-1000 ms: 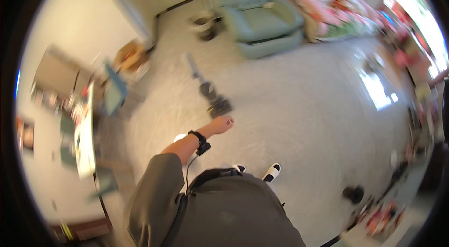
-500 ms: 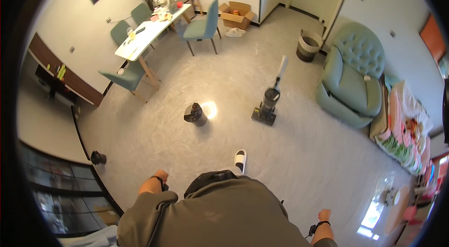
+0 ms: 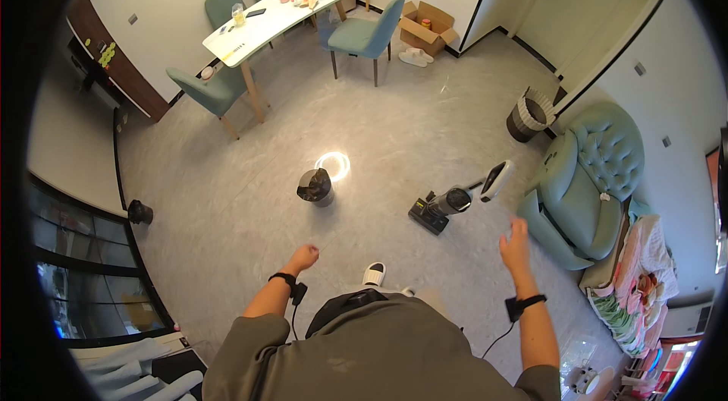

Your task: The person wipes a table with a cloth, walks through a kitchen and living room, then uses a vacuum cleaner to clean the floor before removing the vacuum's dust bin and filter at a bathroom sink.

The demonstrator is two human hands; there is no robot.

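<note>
An upright floor cleaner (image 3: 453, 202), grey and black, stands on the floor ahead of me to the right. Its white and dark handle (image 3: 497, 179) leans toward the armchair. My right hand (image 3: 516, 245) is stretched out just short of that handle; its fingers are apart and hold nothing. Over the floor at my left, my left hand (image 3: 305, 257) is loosely curled with nothing visible in it. Beyond it stands a dark trash bin (image 3: 315, 187) with a black bag over its rim. Both wrists wear a black band with a small device and cable.
A green tufted armchair (image 3: 580, 196) stands at the right, near a woven basket (image 3: 530, 114). Farther off are a white table (image 3: 265, 31), a teal chair (image 3: 368, 35), an open cardboard box (image 3: 427, 28) and white slippers (image 3: 415, 57). A small black bin (image 3: 140, 212) sits at the left.
My right hand has come forward toward the floor cleaner, and my left hand has also moved forward. The cleaner's handle now leans farther right. The view has shifted as I moved.
</note>
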